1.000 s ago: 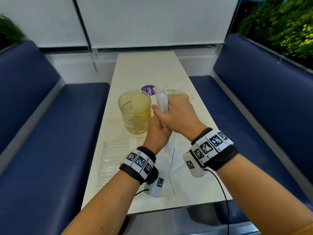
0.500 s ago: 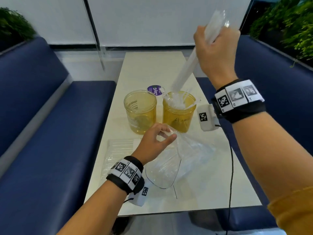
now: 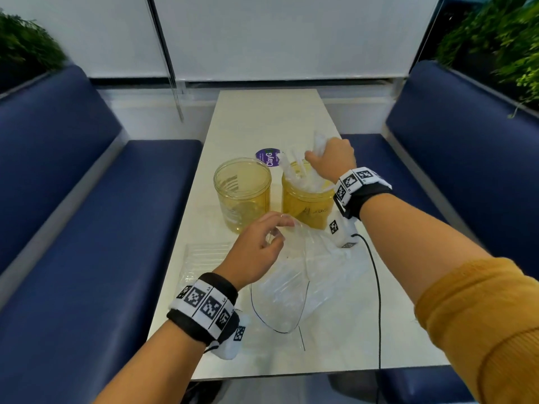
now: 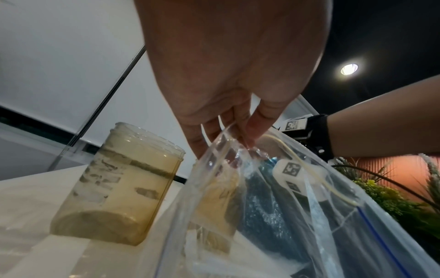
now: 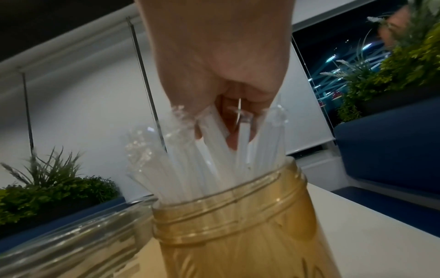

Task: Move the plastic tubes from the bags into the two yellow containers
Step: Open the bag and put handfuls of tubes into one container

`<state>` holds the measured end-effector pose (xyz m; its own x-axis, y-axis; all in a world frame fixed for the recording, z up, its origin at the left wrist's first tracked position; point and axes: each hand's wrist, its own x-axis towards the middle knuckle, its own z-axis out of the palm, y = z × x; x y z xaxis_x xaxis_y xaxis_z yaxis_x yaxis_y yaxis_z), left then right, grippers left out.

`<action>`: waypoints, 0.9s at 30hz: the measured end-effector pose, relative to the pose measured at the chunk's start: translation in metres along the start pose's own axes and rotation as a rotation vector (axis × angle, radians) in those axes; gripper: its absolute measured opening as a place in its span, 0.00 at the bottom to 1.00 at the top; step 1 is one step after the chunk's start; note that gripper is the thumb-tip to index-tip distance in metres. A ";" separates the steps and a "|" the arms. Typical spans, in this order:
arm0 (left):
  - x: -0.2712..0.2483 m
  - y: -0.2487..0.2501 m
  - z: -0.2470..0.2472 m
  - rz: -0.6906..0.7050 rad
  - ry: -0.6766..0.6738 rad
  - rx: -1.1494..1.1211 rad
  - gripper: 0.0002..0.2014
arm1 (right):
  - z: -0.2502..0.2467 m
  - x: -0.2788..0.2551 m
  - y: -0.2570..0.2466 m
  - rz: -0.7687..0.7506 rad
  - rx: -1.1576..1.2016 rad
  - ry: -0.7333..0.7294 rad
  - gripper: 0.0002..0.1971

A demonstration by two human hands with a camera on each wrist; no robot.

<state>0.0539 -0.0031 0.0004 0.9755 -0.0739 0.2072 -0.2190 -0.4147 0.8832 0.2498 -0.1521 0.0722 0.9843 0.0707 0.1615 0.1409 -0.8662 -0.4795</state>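
Two yellow containers stand mid-table. The left container (image 3: pixel 242 191) (image 4: pixel 114 186) looks empty. The right container (image 3: pixel 306 205) (image 5: pixel 238 225) holds a sheaf of clear plastic tubes (image 3: pixel 297 167) (image 5: pixel 214 150) that stick up above its rim. My right hand (image 3: pixel 329 158) (image 5: pixel 223 120) grips the tubes' upper ends right above that container. My left hand (image 3: pixel 262 240) (image 4: pixel 235 135) pinches the open rim of a clear zip bag (image 3: pixel 294 275) (image 4: pixel 285 206) lying in front of the containers. A second bag (image 3: pixel 201 258) with tubes lies flat at the left.
A purple round sticker (image 3: pixel 268 157) lies behind the containers. A black cable (image 3: pixel 377 287) runs from my right wrist across the table (image 3: pixel 271 118) to its near edge. Blue benches (image 3: pixel 102 228) flank the table on both sides, with plants behind them.
My right hand lifted a bundle of tubes out of the bag, raised it high, then lowered it into the right container. My left hand stayed at the bag's mouth.
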 end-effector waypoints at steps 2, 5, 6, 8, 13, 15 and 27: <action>0.001 0.004 -0.001 0.019 -0.013 0.022 0.23 | -0.002 0.000 0.003 -0.003 -0.034 -0.064 0.31; 0.006 0.008 -0.003 0.044 -0.014 0.042 0.24 | -0.007 0.004 0.005 -0.104 0.157 0.090 0.35; 0.007 0.007 -0.003 0.046 -0.011 0.048 0.23 | -0.010 0.005 0.005 -0.175 0.256 0.177 0.37; 0.010 0.006 -0.002 0.042 -0.014 0.061 0.21 | -0.015 0.010 0.003 -0.368 0.275 0.304 0.36; 0.014 0.005 -0.002 0.042 -0.004 0.073 0.19 | 0.004 0.015 0.006 -0.502 -0.252 -0.026 0.19; 0.015 0.006 -0.004 0.037 -0.008 0.068 0.19 | 0.011 0.011 0.011 -0.521 -0.343 -0.100 0.22; 0.028 0.025 -0.008 0.034 -0.122 0.196 0.28 | -0.027 -0.008 0.005 -0.331 -0.027 0.180 0.18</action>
<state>0.0759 -0.0087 0.0319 0.9655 -0.1949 0.1725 -0.2551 -0.5771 0.7758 0.2395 -0.1709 0.0920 0.8513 0.2629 0.4540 0.4431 -0.8237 -0.3539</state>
